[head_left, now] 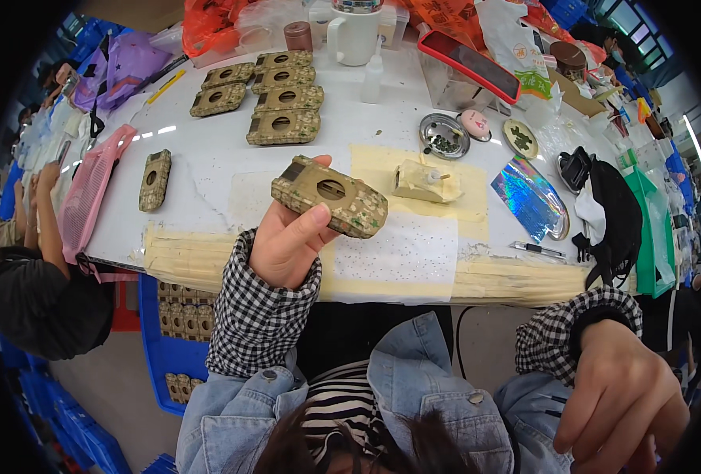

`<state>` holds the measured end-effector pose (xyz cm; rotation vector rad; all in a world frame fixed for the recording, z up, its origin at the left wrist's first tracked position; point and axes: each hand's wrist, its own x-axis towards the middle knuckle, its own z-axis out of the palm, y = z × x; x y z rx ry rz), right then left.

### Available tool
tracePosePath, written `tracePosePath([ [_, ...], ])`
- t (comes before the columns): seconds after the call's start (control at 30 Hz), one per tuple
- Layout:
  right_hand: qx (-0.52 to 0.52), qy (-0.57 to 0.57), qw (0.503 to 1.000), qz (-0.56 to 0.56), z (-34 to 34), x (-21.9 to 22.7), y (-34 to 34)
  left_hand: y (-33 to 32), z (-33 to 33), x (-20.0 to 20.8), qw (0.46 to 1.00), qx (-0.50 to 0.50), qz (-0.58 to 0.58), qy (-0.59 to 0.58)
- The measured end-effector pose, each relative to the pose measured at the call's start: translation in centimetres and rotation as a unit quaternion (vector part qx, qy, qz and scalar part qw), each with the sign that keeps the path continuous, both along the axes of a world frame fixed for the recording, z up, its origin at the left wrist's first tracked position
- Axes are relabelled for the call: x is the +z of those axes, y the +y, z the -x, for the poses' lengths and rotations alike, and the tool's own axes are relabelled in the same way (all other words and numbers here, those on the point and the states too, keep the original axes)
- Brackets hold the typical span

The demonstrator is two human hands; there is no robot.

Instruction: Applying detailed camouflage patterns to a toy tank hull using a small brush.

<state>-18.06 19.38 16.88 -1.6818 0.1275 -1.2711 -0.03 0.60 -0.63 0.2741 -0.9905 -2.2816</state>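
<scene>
Raised over the table's front edge, a camouflage toy tank hull with a round hole in its top is gripped by my left hand, thumb on the near side. My right hand is low at the right, away from the table, beside my denim jacket. Its fingers are bent downward and close together; whatever they may hold is hidden. Beyond the held hull, a tan block wrapped in tape sits on taped paper, with a small peg sticking out. A white dotted sheet lies below it.
Several matching hulls stand grouped at the back; a single hull lies left. Farther right are a metal dish of small dark parts, a red-cased phone, a shiny film and a black bag. A blue tray holds more hulls below.
</scene>
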Motion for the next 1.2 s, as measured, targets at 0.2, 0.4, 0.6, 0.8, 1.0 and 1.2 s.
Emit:
tracePosePath([
  [0.2, -0.129, 0.049, 0.99, 0.008, 2.9, -3.9, -0.8, 0.1, 0.1, 0.0, 1.0, 0.0, 0.013, -0.012],
  [0.4, -0.335, 0.141, 0.93, -0.049, 4.7, -7.5, -1.1, -0.1, 0.0, -0.1, 0.999, -0.005, 0.022, -0.03],
  [0.6, -0.47, 0.229, 0.851, -0.05, 4.6, -8.4, -3.0, 0.0, 0.0, 2.0, 0.998, -0.015, 0.032, -0.048],
  [0.8, -0.617, 0.263, 0.742, -0.001, 4.2, -10.8, -5.4, 0.0, 0.6, 1.6, 0.998, -0.029, 0.011, -0.047],
  [1.0, -0.718, 0.358, 0.593, 0.072, 4.9, -12.8, -7.0, 0.1, 0.9, 0.7, 0.999, -0.015, -0.003, -0.043],
  [1.2, -0.727, 0.347, 0.591, 0.039, 5.2, -13.4, -7.1, 0.0, 0.8, 0.4, 0.999, -0.015, -0.003, -0.046],
])
